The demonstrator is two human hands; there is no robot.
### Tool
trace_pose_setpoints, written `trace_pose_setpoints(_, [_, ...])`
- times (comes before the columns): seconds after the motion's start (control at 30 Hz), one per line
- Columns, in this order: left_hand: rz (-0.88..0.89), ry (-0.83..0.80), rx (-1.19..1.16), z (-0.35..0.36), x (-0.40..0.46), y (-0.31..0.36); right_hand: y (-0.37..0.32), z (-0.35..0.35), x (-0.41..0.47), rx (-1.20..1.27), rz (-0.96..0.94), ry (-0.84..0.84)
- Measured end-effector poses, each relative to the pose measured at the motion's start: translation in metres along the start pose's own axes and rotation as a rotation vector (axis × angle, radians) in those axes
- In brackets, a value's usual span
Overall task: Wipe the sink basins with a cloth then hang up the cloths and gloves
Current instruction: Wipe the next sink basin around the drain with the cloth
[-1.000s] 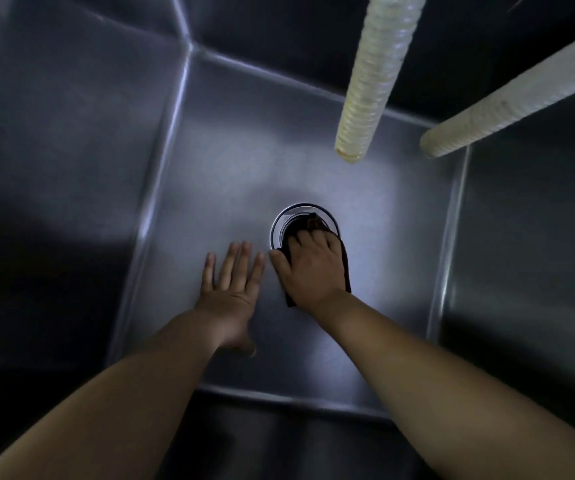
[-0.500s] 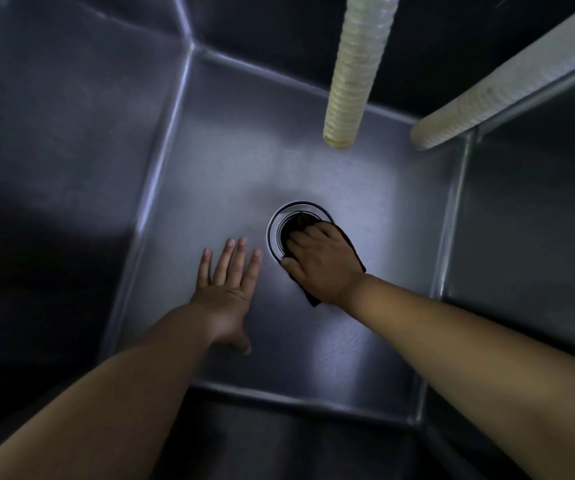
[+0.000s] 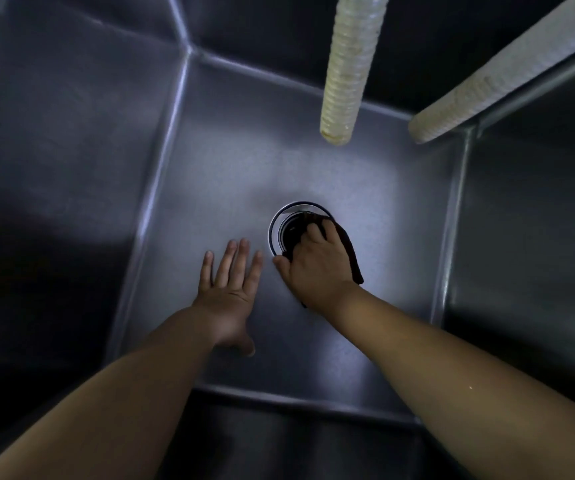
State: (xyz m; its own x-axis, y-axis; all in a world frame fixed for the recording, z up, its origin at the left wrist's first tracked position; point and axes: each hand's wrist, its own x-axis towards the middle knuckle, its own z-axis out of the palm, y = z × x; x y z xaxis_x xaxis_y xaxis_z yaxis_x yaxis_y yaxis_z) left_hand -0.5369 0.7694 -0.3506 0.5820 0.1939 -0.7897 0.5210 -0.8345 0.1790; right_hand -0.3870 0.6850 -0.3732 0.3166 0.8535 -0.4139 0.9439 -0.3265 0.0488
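Sink basin point(image 3: 209, 174), floor: drain point(image 3: 287, 225) near centre. Cloth point(image 3: 350, 252) over right part of drain, under right hand point(image 3: 317, 271). Left hand point(image 3: 228, 292) flat on floor, just left of right hand and nearer than drain. Above far side: hose point(image 3: 346, 64) hanging over floor behind drain; second hose point(image 3: 500, 74) to its right, reaching in from upper right.
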Motion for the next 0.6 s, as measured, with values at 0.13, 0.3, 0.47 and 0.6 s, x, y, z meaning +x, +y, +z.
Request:
trace_pose_setpoints(0.13, [0.010,-0.002,-0.014,0.001,0.000,-0.001,0.002,0.005,-0.002,0.213,0.074,0.118])
trace_pose_setpoints(0.3, [0.021,-0.002,-0.019,0.001,0.001,-0.003,0.009,0.009,-0.004,0.247,-0.014,0.151])
trace_pose_setpoints(0.47, [0.008,-0.007,-0.007,0.000,0.001,-0.002,0.010,0.007,-0.004,0.186,-0.052,0.096])
trace_pose_setpoints(0.6, [0.004,-0.013,0.010,-0.001,0.000,-0.001,0.001,0.009,-0.003,0.176,0.024,0.112])
